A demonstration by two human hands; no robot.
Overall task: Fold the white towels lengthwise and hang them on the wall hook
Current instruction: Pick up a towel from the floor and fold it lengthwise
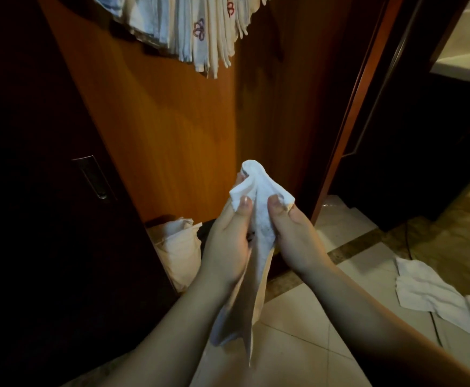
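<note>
Holding a white towel up in front of the body with both hands, in front of the orange-brown wooden panel. Left hand closing around the towel's left side, thumb pressing the cloth near the bunched top and the remaining digits curling behind it. Right hand gripping the towel's right side likewise, thumb on the front and the other digits tucking behind a folded corner. Bunching up into a rounded peak above both thumbs, then trailing down in a narrow, creased strip between the two forearms, its lower end hanging free above the pale tiled floor. Hanging at the top of the view, against the same panel, a dense row of hung towels, white and pale blue, some bearing small stitched flower motifs; the hook itself not showing. Lying crumpled on the floor tiles at the right, well apart from the hands, another white cloth. Sitting low by the foot of the panel, just left of the left wrist, a cream-coloured bag. Standing in deep shadow at the left, a dark cabinet door with a recessed metal handle.
</note>
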